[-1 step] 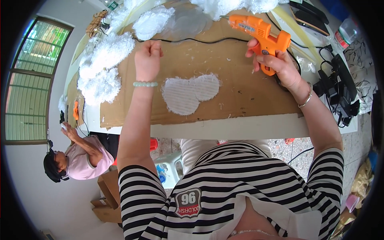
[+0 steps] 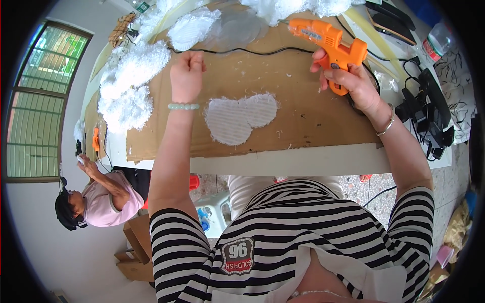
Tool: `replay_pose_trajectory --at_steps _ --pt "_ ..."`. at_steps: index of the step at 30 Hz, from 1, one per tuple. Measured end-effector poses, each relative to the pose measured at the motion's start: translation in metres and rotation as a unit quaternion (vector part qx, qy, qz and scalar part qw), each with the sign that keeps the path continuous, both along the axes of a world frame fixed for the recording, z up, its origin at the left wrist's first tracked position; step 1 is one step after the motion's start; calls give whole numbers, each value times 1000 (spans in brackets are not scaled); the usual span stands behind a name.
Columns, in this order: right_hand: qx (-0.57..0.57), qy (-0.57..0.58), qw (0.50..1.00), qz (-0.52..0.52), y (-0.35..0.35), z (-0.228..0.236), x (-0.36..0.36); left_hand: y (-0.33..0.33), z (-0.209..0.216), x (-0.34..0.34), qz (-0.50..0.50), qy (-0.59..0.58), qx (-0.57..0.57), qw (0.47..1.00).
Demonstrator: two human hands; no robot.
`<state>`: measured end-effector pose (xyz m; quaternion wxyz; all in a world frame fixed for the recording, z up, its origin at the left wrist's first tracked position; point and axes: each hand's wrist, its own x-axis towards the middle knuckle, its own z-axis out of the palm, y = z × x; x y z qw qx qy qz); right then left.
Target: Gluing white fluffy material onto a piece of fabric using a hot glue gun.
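My right hand [image 2: 356, 86] is wrapped round the handle of an orange hot glue gun [image 2: 323, 35], its nozzle pointing to the far left. Over the left part of the cardboard, my left hand [image 2: 187, 76] is closed with the fingers curled in; whatever may be inside them is hidden. The black cord [image 2: 242, 50] runs just beyond that hand. Between my forearms, a white fuzzy-edged, ribbed piece with rounded lobes [image 2: 237, 118] lies flat on the brown cardboard [image 2: 303, 121], touched by neither hand.
Fluffy white bundles [image 2: 126, 86] are heaped at the left, with a ribbed white piece [image 2: 194, 29] and translucent discs [image 2: 237, 28] at the back. Black adapters and cables [image 2: 427, 113] crowd the right edge, near a plastic bottle [image 2: 438, 41]. Another person [image 2: 113, 197] works at the far left.
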<state>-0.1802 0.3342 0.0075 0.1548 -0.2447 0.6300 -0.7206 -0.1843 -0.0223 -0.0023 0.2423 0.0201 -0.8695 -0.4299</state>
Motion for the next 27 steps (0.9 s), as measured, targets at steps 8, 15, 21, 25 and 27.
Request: replay_pose_trajectory --at_steps 8,15,21,25,27 --pt "-37 -75 996 10 3 -1 -8 18 -1 -32 -11 -66 -255 965" --pt "-27 -87 996 10 2 0 -8 -2 -4 -48 -94 -130 -171 972" --pt "-33 -92 995 12 2 -1 -8 6 11 -42 -47 -106 137 984" --pt "-35 -87 995 17 1 0 -7 -3 5 -36 11 -87 43 995" --pt "-31 -84 996 11 1 0 -7 -2 8 -29 22 -71 31 997"
